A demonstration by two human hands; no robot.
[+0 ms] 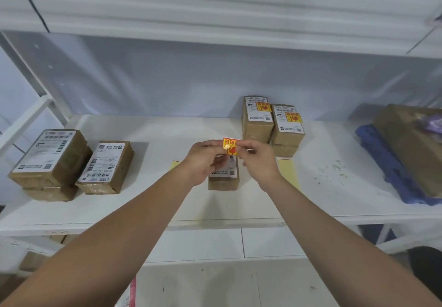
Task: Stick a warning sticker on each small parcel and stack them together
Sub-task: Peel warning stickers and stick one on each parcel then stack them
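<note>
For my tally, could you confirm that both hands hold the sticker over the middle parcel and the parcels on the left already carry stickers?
Not quite: the head view shows only shipping labels on the left parcels. The left hand and right hand do hold the sticker over the middle parcel.

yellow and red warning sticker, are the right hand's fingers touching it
Touching: head view shows the right hand pinching the yellow and red warning sticker.

Both forearms stretched fwd, L hand (205,161) & R hand (259,161) held close together, sticker (230,146) pinched btwn thumbs & forefingers.
</note>
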